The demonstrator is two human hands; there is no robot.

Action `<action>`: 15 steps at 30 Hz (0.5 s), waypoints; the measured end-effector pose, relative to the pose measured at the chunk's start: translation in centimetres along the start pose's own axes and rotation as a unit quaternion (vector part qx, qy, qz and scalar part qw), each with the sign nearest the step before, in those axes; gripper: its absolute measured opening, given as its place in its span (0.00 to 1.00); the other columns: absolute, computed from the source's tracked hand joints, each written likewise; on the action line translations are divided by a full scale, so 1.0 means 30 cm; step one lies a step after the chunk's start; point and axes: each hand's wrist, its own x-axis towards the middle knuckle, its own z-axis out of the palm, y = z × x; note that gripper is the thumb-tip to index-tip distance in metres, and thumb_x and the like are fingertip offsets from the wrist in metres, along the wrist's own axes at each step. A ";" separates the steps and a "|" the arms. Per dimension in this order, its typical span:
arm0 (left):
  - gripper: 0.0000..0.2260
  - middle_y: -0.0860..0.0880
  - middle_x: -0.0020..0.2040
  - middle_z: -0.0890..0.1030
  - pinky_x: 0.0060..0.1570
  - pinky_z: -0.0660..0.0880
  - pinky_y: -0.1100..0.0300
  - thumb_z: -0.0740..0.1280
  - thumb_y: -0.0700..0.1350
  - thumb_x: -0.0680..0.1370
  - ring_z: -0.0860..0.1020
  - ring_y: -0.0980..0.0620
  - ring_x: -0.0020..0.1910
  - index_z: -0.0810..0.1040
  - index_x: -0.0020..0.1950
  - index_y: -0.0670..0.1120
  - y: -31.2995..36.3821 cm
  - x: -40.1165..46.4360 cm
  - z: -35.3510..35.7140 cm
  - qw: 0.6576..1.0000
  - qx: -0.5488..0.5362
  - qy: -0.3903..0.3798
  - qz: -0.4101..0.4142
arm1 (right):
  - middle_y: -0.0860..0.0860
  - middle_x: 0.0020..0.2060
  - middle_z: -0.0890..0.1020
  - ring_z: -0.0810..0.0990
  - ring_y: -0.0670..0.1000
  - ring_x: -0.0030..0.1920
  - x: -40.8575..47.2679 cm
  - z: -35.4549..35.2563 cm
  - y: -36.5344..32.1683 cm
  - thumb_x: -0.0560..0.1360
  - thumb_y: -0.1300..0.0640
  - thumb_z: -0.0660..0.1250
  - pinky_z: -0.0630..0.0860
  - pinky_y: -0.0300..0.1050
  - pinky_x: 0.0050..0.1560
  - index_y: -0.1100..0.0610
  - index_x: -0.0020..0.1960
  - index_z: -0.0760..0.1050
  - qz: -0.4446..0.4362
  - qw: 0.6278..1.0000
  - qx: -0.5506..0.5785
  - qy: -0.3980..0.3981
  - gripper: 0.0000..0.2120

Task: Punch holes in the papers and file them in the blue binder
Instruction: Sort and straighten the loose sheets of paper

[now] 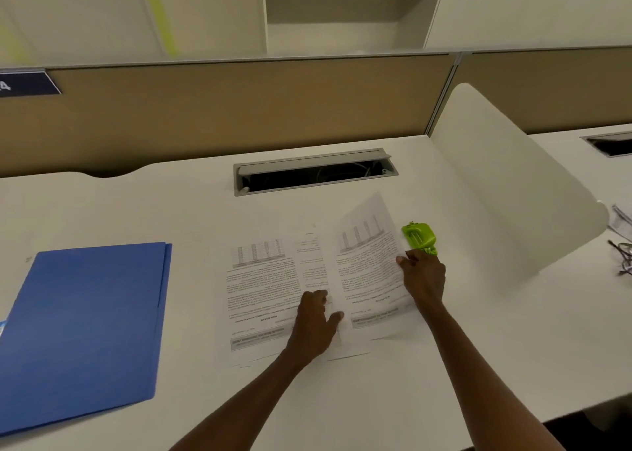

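Both hands hold one printed sheet [369,266]: left hand [316,317] at its left edge, right hand [424,276] at its right edge, beside the green punch [419,235].

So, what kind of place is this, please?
Probably an office workstation: a white desk with a cable slot, a tan partition behind it, and a wall shelf above. A blue binder and papers lie on the desk.
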 end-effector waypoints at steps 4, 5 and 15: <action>0.25 0.43 0.63 0.76 0.50 0.70 0.62 0.69 0.49 0.76 0.77 0.51 0.55 0.67 0.69 0.41 0.038 0.042 -0.099 0.981 -0.129 0.109 -0.095 | 0.54 0.44 0.85 0.82 0.56 0.48 -0.023 -0.015 -0.052 0.75 0.58 0.68 0.77 0.47 0.53 0.58 0.49 0.83 -0.026 0.993 0.108 -0.028 0.07; 0.26 0.43 0.64 0.76 0.52 0.70 0.61 0.68 0.51 0.76 0.77 0.49 0.58 0.67 0.70 0.41 0.038 0.055 -0.127 0.974 -0.152 0.119 -0.121 | 0.52 0.43 0.85 0.83 0.54 0.48 -0.033 -0.016 -0.066 0.75 0.58 0.68 0.78 0.50 0.54 0.56 0.48 0.83 -0.017 0.987 0.149 -0.049 0.06; 0.30 0.41 0.61 0.80 0.62 0.74 0.44 0.59 0.67 0.75 0.78 0.42 0.62 0.75 0.64 0.44 -0.001 0.120 -0.306 0.793 -0.552 -0.156 -0.204 | 0.55 0.50 0.85 0.84 0.54 0.50 -0.136 -0.072 -0.245 0.76 0.58 0.66 0.80 0.47 0.50 0.59 0.52 0.81 -0.056 0.883 0.364 -0.291 0.08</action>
